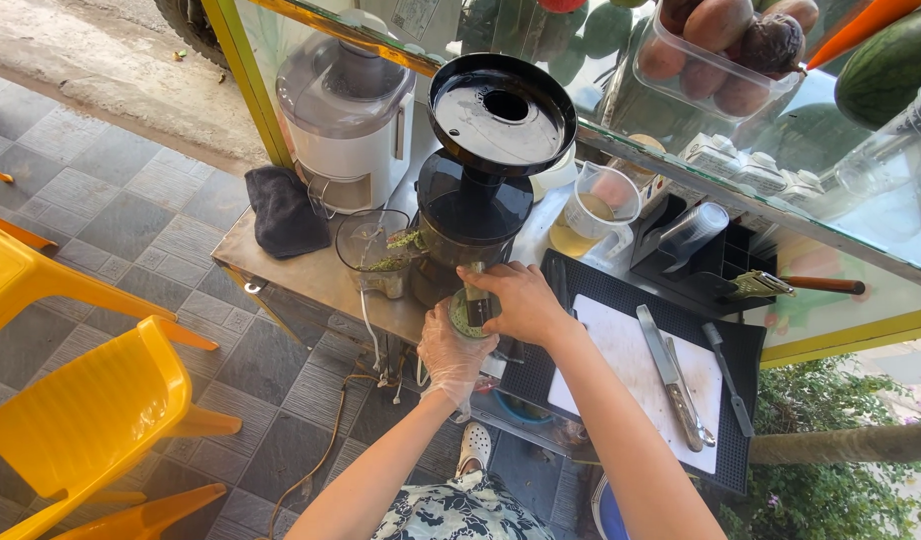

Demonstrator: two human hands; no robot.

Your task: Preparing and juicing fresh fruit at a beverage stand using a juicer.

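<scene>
Left hand (453, 352), in a thin clear glove, is cupped from below around a small clear cup (470, 312) holding green juice. The hold appears meant to keep the cup steady beneath the outlet of the black juicer (478, 190). Right hand (521, 300), bare, is curled over the far and right side of the same cup, fingers closed on its rim area; whether it also pinches a separate small part there cannot be told. The cup sits at the near edge of the counter (311, 272), just in front of the juicer base.

A clear pulp container (373, 250) with green scraps stands touching the juicer's left side, evidently placed to catch waste. A white juicer (346, 115) stands farther left, with a dark cloth (284, 210) beside it.

Right of the hands, a white cutting board (636, 380) lies on a black mat (746, 350), bearing a knife (669, 372); a second slim blade (728, 380) lies at the board's right edge. A clear jug (601, 205) of pale yellow liquid stands right of the juicer.

Packaging: small white cartons (751, 165) sit in a row at the far right, print illegible. A clear tub (716, 60) of brownish fruit rests on the glass top. Yellow plastic chairs (91, 400) stand on the tiled floor at left.
</scene>
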